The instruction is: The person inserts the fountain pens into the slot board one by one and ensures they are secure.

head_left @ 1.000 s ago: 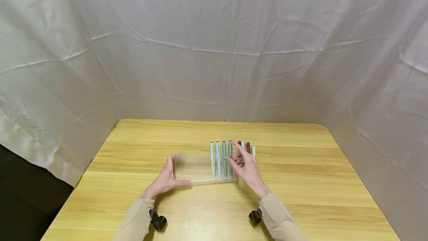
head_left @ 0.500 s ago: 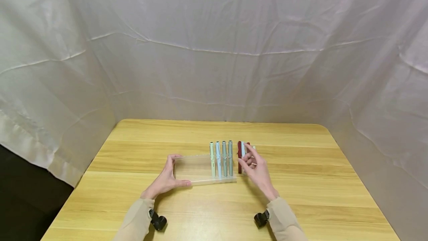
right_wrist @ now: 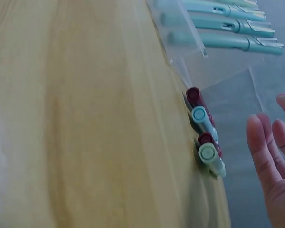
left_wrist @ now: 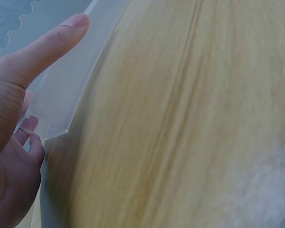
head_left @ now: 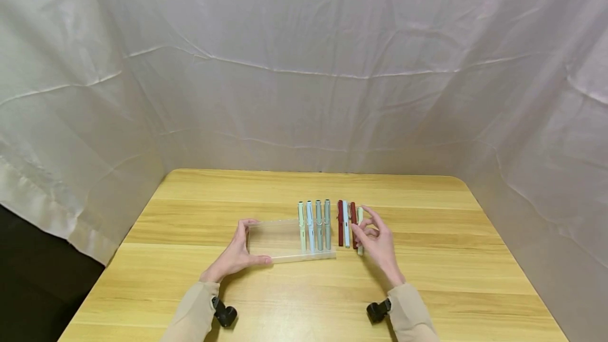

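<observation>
My left hand (head_left: 235, 253) grips the left end of a clear plastic pen rack (head_left: 301, 258), thumb along the front rim and fingers behind. Across its right part lie a pale green pen (head_left: 302, 228), a light blue pen (head_left: 311, 228) and two grey-green pens (head_left: 319, 228), side by side. To the right of the rack, a dark red pen (head_left: 340, 228), a light blue one, another red one and a pale green pen (right_wrist: 208, 153) lie on the table. Over the last two my right hand (head_left: 381, 244) hovers, fingers spread and holding nothing; in the right wrist view its fingertips are apart from the pens.
The wooden table (head_left: 304, 300) fills the lower view. Pale cloth (head_left: 304, 110) hangs behind it and along both sides. A small black camera (head_left: 225, 314) sits at the left wrist, another black camera (head_left: 378, 311) at the right.
My right hand has moved right, from the rack's rightmost grey-green pen to over the rightmost loose pens, uncovering the red and light blue ones. The left hand and rack stay put.
</observation>
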Available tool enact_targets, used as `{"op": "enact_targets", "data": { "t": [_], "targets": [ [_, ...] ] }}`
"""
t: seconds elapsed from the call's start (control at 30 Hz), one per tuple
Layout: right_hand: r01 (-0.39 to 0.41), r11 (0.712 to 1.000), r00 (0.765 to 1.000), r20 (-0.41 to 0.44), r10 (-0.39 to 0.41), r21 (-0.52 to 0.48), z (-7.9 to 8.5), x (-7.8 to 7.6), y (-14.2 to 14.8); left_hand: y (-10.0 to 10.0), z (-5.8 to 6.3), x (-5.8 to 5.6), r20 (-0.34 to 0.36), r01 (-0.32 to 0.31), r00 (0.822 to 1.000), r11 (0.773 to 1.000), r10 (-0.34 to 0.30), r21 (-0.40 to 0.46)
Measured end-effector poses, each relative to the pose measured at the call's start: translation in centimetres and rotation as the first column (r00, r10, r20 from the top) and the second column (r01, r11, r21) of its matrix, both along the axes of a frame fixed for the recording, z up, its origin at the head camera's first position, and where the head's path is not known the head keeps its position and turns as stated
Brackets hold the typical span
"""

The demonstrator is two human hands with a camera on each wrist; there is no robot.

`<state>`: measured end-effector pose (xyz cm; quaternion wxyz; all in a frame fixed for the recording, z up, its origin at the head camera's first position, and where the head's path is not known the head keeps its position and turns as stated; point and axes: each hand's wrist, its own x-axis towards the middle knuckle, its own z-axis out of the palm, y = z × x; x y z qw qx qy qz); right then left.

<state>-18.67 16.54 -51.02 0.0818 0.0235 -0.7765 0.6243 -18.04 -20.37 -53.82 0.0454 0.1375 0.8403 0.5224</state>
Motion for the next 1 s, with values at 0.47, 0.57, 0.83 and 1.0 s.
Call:
{"op": "enact_targets", "data": {
  "t": [0.47,0.57,0.83,1.0],
  "targets": [
    [0.033,0.993,0.995,0.102,-0.021,-0.116,-0.6,-0.3,1.8,0.0,-0.1,0.0,-0.004,-0.001,1.0,1.0,0.001,-0.003],
    [0.051,0.99,0.99,0.139,-0.032,-0.134,-1.0,-0.5,2.1,0.0,-0.2,0.0,0.006,-0.003,1.0,1.0,0.003,-0.004],
    [0.049,0.986,0.986,0.163,-0.022,-0.162,-1.8,-0.9,2.8,0.0,-0.2,0.0,0.013,-0.005,1.0,1.0,0.005,-0.005],
    [0.03,0.992,0.981,0.196,-0.005,-0.123,-2.0,-1.0,3.1,0.0,-0.2,0.0,0.001,-0.005,1.0,1.0,0.005,-0.009]
  ]
}}
